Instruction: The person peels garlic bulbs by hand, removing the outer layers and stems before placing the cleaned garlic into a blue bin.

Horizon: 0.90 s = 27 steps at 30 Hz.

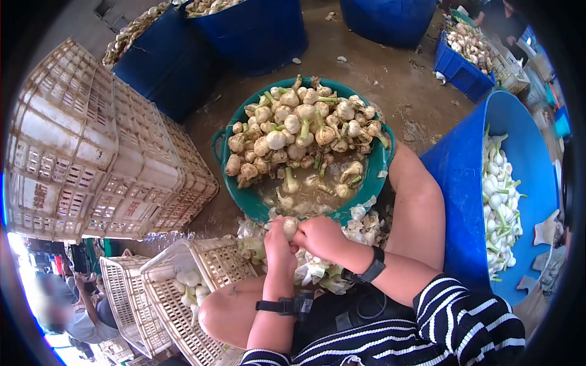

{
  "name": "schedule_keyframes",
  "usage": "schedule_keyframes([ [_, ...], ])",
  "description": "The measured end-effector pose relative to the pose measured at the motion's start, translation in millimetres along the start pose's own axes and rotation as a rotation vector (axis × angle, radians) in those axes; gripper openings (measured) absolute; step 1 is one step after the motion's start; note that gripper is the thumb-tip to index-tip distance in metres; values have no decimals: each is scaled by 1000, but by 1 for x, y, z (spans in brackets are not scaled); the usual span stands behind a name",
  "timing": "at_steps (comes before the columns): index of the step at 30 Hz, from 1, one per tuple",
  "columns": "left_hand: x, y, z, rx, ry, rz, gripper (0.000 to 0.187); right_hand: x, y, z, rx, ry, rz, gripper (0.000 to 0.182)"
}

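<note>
A whitish garlic bulb is held between my two hands, just over the near rim of a green tub. My left hand wraps it from the left. From the right, my right hand closes with its fingertips against the bulb; the exact grip is partly hidden. Inside the tub, many garlic bulbs with soil on them are heaped above muddy water, and a few lie in the water. Peeled garlic skins are piled below my hands, between my legs.
Stacked white crates stand at left; a tilted white crate holds bulbs near my knee. To the right, a large blue barrel contains clean garlic. Blue barrels and a blue crate stand behind. Another person sits at lower left.
</note>
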<state>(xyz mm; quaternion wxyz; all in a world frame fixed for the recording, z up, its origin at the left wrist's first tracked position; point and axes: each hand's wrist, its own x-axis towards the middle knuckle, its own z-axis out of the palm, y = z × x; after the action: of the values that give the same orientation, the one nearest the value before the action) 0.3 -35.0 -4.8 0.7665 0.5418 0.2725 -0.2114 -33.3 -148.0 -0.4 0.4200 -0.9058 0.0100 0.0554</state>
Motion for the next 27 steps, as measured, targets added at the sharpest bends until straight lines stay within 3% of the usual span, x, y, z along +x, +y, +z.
schedule_keyframes([
  [2,5,-1,-9,-100,-45,-131,27,8,14,8,6,18,44,21],
  [4,5,0,-10,-113,-29,-130,33,14,30,10,1106,-292,707,21],
  [5,8,-1,-15,-131,-182,-89,36,11,25,-1,1191,-292,670,21],
  [6,11,-2,-19,-150,-333,-48,40,9,24,-6,1191,-293,672,21],
  [8,14,3,-23,-116,-324,-44,47,5,26,-12,779,-311,364,22],
  [9,15,9,-24,226,-341,-33,45,2,28,-10,512,-235,142,24],
  [10,16,12,-22,570,-355,-19,47,-1,30,-9,513,-226,145,24],
  [12,8,4,-19,693,-412,90,50,-3,34,-11,219,104,-60,19],
  [13,-8,7,-10,878,-383,304,50,-1,34,-14,257,13,131,17],
  [14,-21,7,-3,1054,-351,522,50,0,37,-16,252,32,140,17],
  [15,-25,3,-3,1079,-331,656,50,3,43,-16,556,-76,361,17],
  [16,-27,3,-3,1077,-351,664,50,5,47,-17,864,-186,573,17],
  [18,-28,9,-2,1163,-519,1064,51,6,50,-12,943,-197,597,17],
  [20,-37,16,1,1111,-505,1011,47,7,45,-11,1029,-162,509,17],
  [22,-41,23,3,1465,-404,1331,41,2,36,-29,1046,-231,573,17],
  [23,-37,18,-1,1325,-507,1173,30,2,32,-32,986,-220,544,16],
  [24,-33,13,-4,1325,-500,1172,30,1,28,-32,926,-215,515,15],
  [25,-30,6,-7,1058,-438,984,25,-1,26,-30,923,-225,514,15],
  [26,-28,1,-9,793,-372,797,21,-3,22,-29,1157,-124,412,13],
  [27,-25,-2,-10,658,-300,758,19,-6,17,-28,1384,-21,301,12],
])
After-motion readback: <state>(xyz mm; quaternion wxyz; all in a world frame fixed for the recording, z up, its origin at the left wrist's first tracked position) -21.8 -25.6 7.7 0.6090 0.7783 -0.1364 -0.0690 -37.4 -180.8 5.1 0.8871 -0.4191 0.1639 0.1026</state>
